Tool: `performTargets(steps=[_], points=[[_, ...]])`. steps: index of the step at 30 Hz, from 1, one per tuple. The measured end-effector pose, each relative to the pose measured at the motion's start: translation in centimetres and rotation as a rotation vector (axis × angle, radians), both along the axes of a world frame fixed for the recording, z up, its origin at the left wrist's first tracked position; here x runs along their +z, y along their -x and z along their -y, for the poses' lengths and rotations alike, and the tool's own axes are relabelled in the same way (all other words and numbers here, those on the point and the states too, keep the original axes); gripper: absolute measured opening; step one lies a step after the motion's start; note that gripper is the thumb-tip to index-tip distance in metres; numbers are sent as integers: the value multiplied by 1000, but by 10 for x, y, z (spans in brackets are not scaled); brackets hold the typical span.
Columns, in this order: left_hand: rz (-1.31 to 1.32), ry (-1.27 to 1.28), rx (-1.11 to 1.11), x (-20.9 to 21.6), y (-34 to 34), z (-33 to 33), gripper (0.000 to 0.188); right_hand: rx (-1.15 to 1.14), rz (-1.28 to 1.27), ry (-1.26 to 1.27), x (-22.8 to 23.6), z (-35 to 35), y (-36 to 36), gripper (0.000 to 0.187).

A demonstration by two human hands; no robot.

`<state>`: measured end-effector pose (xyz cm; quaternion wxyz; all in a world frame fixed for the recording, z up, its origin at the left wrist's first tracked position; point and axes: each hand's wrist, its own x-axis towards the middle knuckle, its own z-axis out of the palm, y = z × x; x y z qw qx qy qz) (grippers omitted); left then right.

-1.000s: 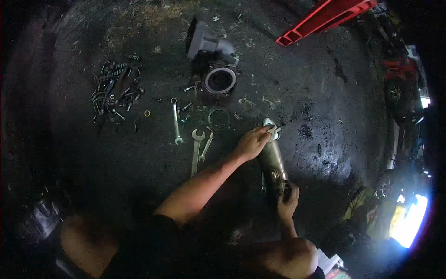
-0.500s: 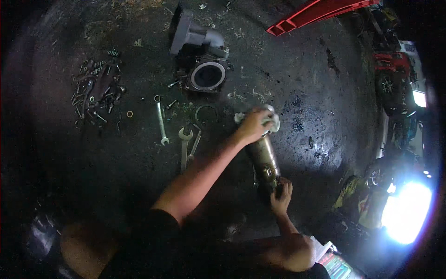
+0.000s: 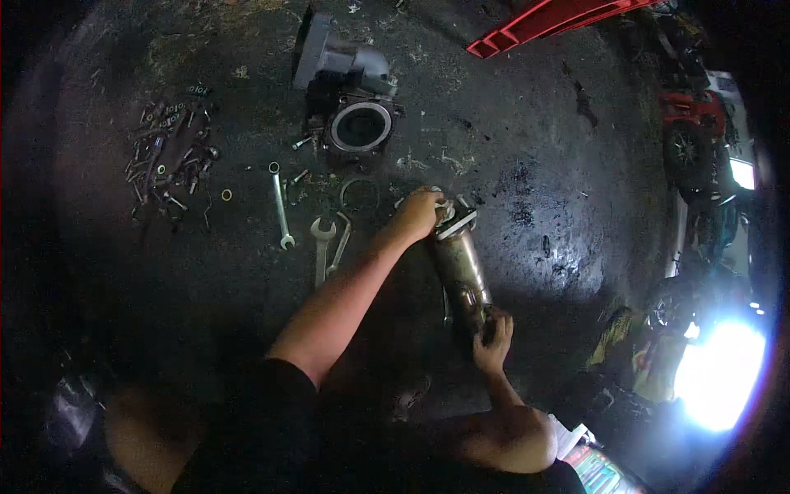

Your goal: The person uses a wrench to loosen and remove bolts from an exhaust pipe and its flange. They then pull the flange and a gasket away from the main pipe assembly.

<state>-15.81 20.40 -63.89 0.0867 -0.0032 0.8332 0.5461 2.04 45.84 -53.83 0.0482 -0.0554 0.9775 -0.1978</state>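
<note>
A worn brass-coloured metal cylinder (image 3: 459,262) with a flat flange (image 3: 457,226) at its far end lies slanted in front of me. My left hand (image 3: 418,216) is closed at the flange's left side on a whitish rag (image 3: 445,212), mostly hidden behind the fingers. At the cylinder's near end, my right hand (image 3: 494,339) grips it, thumb and fingers wrapped round. Left of the cylinder lie a combination wrench (image 3: 281,206), a larger open-end wrench (image 3: 322,247) and another slim tool (image 3: 340,243).
Beyond stands a dark housing (image 3: 360,128) with a round bore, joined to a grey elbow (image 3: 350,62). Many bolts and fittings (image 3: 173,156) are heaped at far left. A thin ring (image 3: 360,194) lies near my left hand. A red metal piece (image 3: 551,25) is at the top.
My left hand has moved left and slightly nearer with the rag, uncovering the flange. The right hand keeps its hold on the cylinder. The view has shifted slightly.
</note>
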Motion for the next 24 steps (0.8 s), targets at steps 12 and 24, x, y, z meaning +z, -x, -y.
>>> performTargets(steps=[12, 24], points=[[321, -284, -120, 37, -8, 20, 31, -51, -13, 22, 4, 7, -2, 39], [511, -100, -392, 25, 31, 28, 36, -92, -80, -3, 9, 22, 2, 34]])
